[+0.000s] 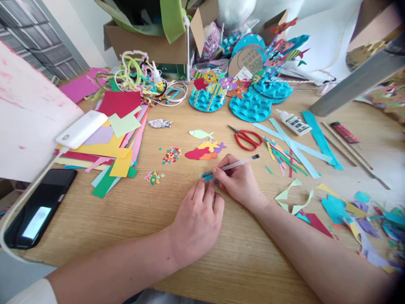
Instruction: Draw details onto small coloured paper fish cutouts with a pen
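Note:
My right hand (pixel 238 181) grips a thin clear pen (pixel 240 164), its tip down on a small teal paper shape (pixel 207 176) on the wooden table (pixel 152 219). My left hand (pixel 198 219) lies flat beside it, fingertips pressing that teal shape. Just beyond lie paper fish cut-outs: a red, yellow, orange and purple cluster (pixel 205 151) and a pale green fish (pixel 201 134). Two small heaps of confetti-like paper bits (pixel 171 155) (pixel 154 177) sit to the left.
Red scissors (pixel 247 137), a glue bottle (pixel 292 122), coloured strips (pixel 284 156) and scraps (pixel 354 211) lie right. A coloured paper stack (pixel 110 147), white power bank (pixel 81 128) and black phone (pixel 38 207) lie left. Teal craft discs (pixel 249 107) and cardboard boxes (pixel 152 42) stand behind.

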Demonstrator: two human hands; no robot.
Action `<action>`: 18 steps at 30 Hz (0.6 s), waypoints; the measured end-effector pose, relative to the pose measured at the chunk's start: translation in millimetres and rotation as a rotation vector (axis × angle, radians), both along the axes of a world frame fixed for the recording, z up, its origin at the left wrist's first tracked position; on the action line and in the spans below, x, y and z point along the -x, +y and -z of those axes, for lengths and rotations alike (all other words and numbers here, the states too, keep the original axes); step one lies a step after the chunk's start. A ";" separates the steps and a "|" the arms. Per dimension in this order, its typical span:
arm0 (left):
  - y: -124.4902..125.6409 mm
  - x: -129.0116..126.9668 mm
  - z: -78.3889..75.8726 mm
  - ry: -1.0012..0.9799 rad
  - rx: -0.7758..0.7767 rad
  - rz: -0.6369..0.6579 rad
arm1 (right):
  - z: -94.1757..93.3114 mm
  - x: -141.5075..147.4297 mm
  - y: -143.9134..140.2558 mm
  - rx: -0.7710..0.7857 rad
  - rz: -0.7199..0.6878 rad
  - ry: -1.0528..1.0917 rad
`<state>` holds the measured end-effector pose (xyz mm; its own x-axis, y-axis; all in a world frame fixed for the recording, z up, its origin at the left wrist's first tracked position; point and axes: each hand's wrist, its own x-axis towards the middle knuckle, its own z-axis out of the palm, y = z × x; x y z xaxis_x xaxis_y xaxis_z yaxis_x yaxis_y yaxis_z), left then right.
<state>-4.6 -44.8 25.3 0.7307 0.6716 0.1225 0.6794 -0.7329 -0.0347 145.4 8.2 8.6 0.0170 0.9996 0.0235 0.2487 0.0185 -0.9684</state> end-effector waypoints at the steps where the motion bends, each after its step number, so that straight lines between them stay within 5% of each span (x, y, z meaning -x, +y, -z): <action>1: 0.1 0.1 0.0 0.000 0.001 0.001 | 0.4 0.0 -0.1 -0.001 0.003 0.000; 18: 0.6 -0.2 0.4 0.006 -0.004 0.004 | -1.5 -0.2 0.0 -0.001 0.014 0.011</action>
<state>-4.4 -44.1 24.8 0.7344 0.6679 0.1207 0.6760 -0.7357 -0.0418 145.6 8.1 10.1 0.0313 0.9992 0.0242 0.2384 0.0161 -0.9710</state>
